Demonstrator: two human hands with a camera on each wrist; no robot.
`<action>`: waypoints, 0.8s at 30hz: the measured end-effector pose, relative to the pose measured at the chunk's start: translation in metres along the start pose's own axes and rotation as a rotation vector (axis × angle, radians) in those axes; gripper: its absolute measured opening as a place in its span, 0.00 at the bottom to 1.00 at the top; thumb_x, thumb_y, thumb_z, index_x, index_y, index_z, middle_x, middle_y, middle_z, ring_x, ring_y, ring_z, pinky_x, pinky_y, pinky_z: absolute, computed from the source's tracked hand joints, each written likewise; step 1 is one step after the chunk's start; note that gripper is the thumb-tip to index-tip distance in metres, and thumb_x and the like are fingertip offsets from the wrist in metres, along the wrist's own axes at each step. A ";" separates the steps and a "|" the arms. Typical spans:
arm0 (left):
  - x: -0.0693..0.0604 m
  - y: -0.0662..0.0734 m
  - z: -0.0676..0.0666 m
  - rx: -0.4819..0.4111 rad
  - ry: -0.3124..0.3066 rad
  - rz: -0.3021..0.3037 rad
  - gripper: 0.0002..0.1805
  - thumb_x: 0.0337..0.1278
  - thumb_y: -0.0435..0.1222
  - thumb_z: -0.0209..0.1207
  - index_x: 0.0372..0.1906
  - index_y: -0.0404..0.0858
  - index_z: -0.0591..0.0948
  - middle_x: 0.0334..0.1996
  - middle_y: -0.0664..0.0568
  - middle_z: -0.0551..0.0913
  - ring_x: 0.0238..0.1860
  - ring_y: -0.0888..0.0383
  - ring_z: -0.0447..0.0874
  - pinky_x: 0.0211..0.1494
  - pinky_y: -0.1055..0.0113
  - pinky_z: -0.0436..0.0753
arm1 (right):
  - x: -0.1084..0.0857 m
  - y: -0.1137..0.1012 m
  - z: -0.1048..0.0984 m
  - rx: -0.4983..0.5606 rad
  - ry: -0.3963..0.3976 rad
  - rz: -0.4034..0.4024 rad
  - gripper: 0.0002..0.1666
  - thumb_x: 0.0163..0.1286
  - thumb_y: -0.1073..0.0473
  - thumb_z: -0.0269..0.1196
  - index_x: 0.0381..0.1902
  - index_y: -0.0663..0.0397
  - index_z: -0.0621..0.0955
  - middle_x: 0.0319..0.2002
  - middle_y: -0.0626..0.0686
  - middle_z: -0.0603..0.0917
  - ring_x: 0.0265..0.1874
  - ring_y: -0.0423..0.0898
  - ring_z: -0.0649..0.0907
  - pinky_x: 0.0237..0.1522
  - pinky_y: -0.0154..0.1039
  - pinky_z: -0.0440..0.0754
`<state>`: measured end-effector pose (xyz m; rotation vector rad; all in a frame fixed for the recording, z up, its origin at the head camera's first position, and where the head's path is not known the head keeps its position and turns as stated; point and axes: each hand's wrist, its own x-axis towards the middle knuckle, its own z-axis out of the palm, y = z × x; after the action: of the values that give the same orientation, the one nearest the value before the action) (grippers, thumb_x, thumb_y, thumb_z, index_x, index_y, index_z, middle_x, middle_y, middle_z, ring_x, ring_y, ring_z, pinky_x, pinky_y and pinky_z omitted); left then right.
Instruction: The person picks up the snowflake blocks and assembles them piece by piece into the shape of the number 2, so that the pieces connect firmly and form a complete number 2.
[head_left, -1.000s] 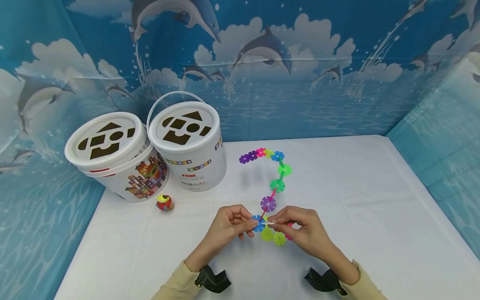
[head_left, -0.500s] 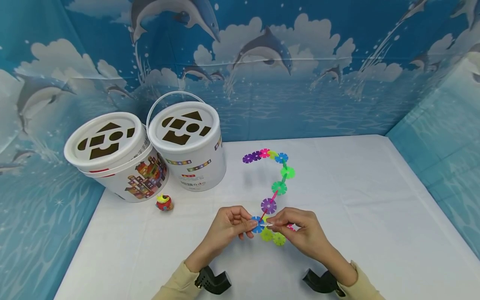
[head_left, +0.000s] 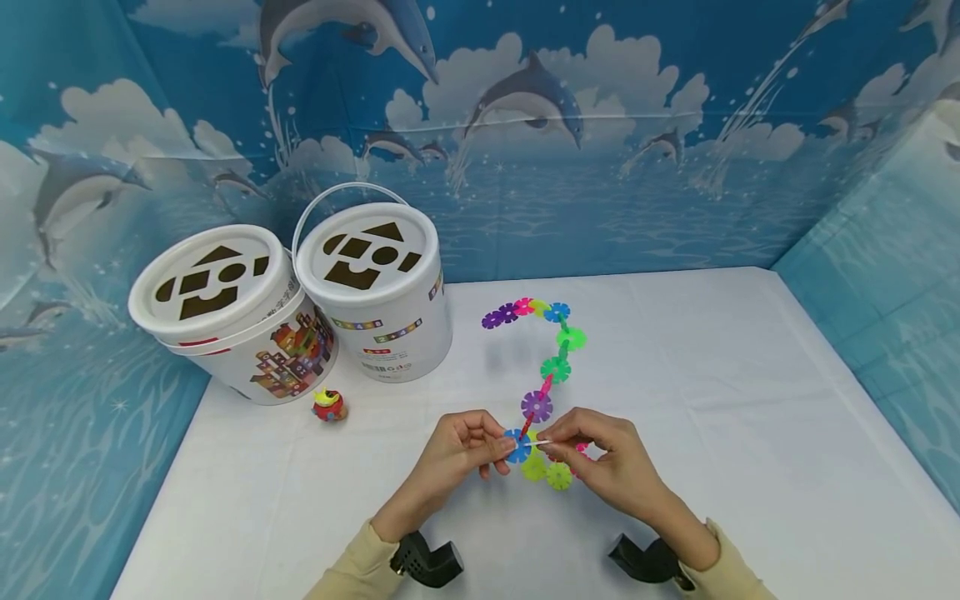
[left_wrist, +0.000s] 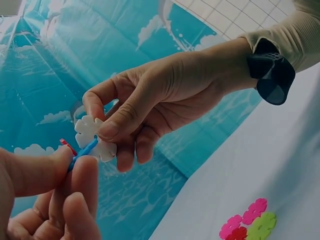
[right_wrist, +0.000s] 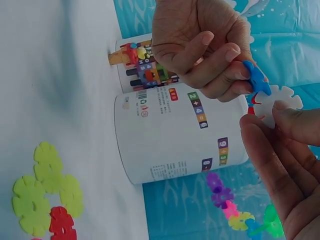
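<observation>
My left hand [head_left: 465, 450] pinches a blue snowflake disc [head_left: 517, 446] between thumb and fingers. The blue disc is the near end of a chain of slotted plastic discs, with a purple disc [head_left: 537, 406] and a green disc [head_left: 556, 369] further along. My right hand [head_left: 603, 454] pinches a white snowflake disc [right_wrist: 287, 102], seen edge-on in the head view. The two discs meet at their edges, crosswise; how deep the slots sit is hard to tell. In the left wrist view, fingertips partly cover the blue disc [left_wrist: 84, 154].
Loose yellow-green discs [head_left: 558, 476] lie below the hands, beside a red disc [right_wrist: 62, 225] and pink discs [left_wrist: 257, 211]. Two lidded white buckets, one left [head_left: 247, 342] and one right [head_left: 390, 333], stand at the back left. A small toy figure [head_left: 329, 406] sits before them.
The chain's far end swings slightly right, then back left. My right hand has risen a little with the white disc; my left hand stays almost still.
</observation>
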<state>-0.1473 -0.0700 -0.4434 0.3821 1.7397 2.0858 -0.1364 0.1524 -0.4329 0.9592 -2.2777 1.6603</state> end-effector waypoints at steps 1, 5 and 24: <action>0.000 0.000 0.000 -0.001 0.000 0.000 0.07 0.58 0.30 0.62 0.31 0.28 0.77 0.22 0.50 0.84 0.21 0.62 0.82 0.21 0.74 0.75 | 0.000 0.000 0.000 -0.005 -0.001 -0.010 0.20 0.50 0.80 0.68 0.34 0.51 0.81 0.33 0.47 0.84 0.26 0.45 0.85 0.28 0.36 0.83; 0.000 0.000 -0.001 0.003 0.001 0.004 0.07 0.57 0.29 0.62 0.31 0.27 0.77 0.23 0.49 0.84 0.21 0.62 0.82 0.21 0.73 0.75 | 0.001 0.000 0.000 -0.013 0.004 -0.035 0.22 0.49 0.81 0.67 0.34 0.51 0.80 0.33 0.48 0.83 0.25 0.46 0.84 0.28 0.36 0.83; 0.001 0.002 -0.005 0.068 0.031 0.030 0.09 0.57 0.30 0.62 0.33 0.24 0.78 0.25 0.36 0.82 0.22 0.60 0.82 0.22 0.71 0.76 | 0.001 0.001 -0.011 -0.111 -0.035 -0.001 0.19 0.50 0.71 0.73 0.36 0.48 0.81 0.34 0.44 0.83 0.32 0.40 0.83 0.31 0.38 0.83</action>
<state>-0.1508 -0.0744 -0.4428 0.4005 1.8377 2.0673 -0.1400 0.1622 -0.4295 0.9712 -2.3638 1.5097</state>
